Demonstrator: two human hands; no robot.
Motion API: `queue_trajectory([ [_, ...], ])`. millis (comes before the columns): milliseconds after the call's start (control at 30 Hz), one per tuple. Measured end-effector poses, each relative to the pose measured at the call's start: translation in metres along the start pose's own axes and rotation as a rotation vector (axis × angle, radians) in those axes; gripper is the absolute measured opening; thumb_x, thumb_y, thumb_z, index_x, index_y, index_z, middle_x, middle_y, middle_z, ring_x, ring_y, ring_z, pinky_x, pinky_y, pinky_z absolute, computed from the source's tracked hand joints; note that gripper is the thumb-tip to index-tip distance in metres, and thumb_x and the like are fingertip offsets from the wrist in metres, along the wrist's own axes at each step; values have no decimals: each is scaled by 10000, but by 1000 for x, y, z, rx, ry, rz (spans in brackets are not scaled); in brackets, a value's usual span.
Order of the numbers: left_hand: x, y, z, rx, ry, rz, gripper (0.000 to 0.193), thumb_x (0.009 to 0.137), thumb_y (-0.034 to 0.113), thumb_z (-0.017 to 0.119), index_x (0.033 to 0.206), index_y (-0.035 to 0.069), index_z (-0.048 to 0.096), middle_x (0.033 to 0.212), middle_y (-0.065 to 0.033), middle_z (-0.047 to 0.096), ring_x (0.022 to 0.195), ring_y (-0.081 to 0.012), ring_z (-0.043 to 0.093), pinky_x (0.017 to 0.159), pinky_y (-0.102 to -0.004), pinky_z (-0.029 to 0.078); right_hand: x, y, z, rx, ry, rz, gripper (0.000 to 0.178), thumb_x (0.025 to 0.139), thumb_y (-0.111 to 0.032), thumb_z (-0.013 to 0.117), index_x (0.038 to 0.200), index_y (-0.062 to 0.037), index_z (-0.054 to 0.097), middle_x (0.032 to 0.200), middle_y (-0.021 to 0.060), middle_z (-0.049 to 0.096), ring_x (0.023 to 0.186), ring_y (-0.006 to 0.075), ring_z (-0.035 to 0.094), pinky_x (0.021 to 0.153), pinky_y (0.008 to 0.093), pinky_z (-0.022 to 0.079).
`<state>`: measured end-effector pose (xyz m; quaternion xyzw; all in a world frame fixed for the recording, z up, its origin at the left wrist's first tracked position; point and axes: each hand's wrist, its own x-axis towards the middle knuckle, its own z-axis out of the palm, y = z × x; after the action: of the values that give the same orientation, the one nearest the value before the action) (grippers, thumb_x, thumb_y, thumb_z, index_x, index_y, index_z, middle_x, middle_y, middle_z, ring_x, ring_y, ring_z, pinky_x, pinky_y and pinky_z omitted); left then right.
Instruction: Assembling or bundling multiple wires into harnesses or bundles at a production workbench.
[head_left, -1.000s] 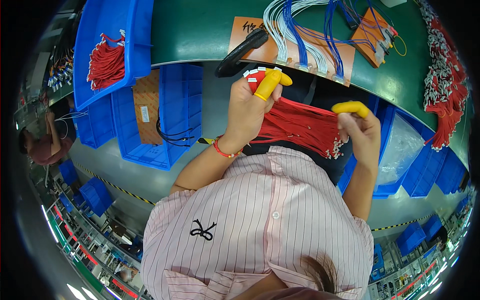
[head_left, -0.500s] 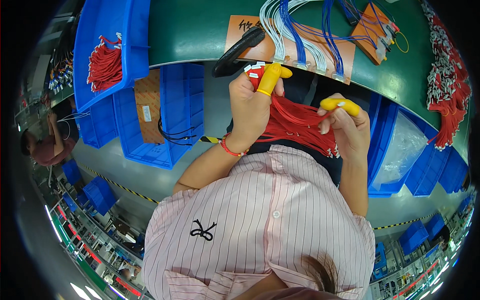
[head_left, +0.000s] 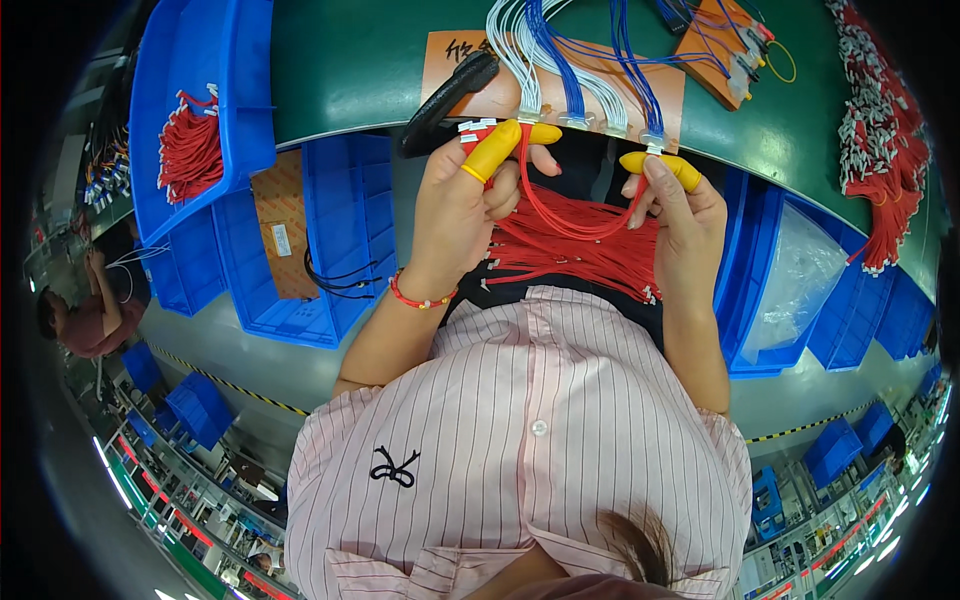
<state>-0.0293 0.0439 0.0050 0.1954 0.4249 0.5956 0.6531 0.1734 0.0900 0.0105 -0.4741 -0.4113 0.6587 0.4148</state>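
My left hand point(head_left: 450, 215), with yellow finger cots on thumb and finger, is closed round red cables whose white connectors point(head_left: 474, 130) stick out beside the thumb. One red cable point(head_left: 585, 235) hangs in a loop from that hand to my right hand point(head_left: 688, 205). Also in a yellow cot, the right finger and thumb pinch its far end at a clear connector point(head_left: 653, 142) on the edge of an orange board point(head_left: 450, 85). The left thumb is close to the board's leftmost connector point(head_left: 529, 115). On my lap lies a pile of red cables point(head_left: 570, 262).
White wires point(head_left: 512, 70) and blue wires point(head_left: 556, 70) run up from the board over the green table point(head_left: 340, 70). A black handle-like piece point(head_left: 445, 105) lies at its left. Blue bins point(head_left: 260, 120) flank me; more red cables point(head_left: 885, 150) lie at right.
Both hands have moved up to the board's edge. The right hand has lifted one red cable's end to the right connector, and a loop now hangs between the hands. The view has shifted slightly.
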Motion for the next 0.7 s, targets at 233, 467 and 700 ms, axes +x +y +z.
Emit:
queue_trajectory([
  [233,-5,-4,-9,-82,-6,-48,310,994,121,416,1142,-97,579,951,-135,664,475,-11,255,413,-188,198,1,0,4,30,33,22,236,931,-171,607,973,52,669,763,94,655,554,88,530,533,205,427],
  [467,-8,-5,-11,-96,-4,-61,344,1002,152,401,1170,-110,548,947,-128,657,465,-11,250,410,-186,193,5,1,-2,230,-30,140,252,938,-185,590,980,51,667,759,86,658,526,78,500,538,202,423],
  [700,-2,-3,-1,-33,-61,-57,397,1025,214,369,1156,-115,548,906,-98,639,442,-2,243,405,-181,187,10,6,-11,482,-172,235,308,958,-218,546,1068,56,633,849,89,670,589,83,514,604,228,448],
])
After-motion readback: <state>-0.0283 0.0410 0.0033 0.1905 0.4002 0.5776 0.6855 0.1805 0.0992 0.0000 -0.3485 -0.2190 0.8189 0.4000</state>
